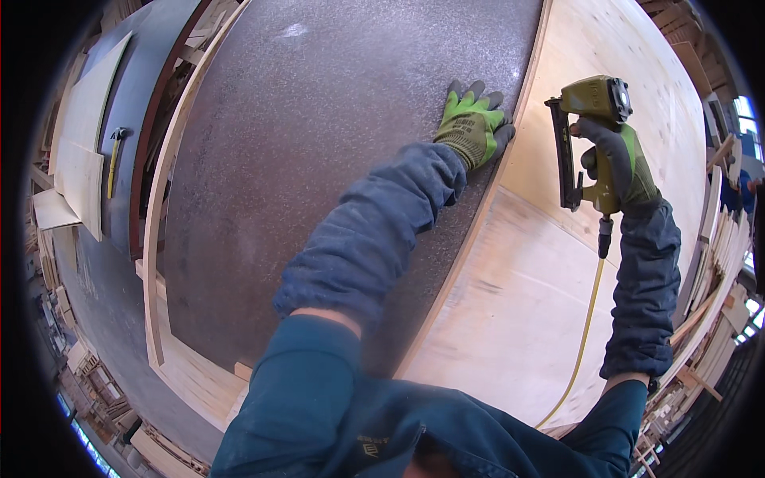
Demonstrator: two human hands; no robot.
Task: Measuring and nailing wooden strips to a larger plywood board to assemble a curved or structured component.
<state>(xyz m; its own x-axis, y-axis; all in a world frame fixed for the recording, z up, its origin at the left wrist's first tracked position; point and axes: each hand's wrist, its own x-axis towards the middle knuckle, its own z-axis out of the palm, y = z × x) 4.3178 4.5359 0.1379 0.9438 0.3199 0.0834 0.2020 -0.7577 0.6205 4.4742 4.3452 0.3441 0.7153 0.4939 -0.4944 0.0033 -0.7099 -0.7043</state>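
Observation:
My left hand (472, 127), in a green and grey work glove, lies with its fingers spread on a large dark speckled panel (263, 159), close to its right edge. A thin wooden strip (478, 219) runs along that edge, and the thumb side of the glove is right beside it. In my right hand (625, 159), gloved the same way, is an olive-coloured pneumatic nail gun (594, 99), held by its handle above the pale plywood (534, 255). A yellow air hose (591, 319) hangs from the base of the handle.
Along the left side of the dark panel stands a long wooden strip (159, 215). Farther left, a hammer (116, 163) with a yellow handle lies near pale boards (80, 151) on a blue-grey panel. Stacked timber (721, 263) fills the right rim.

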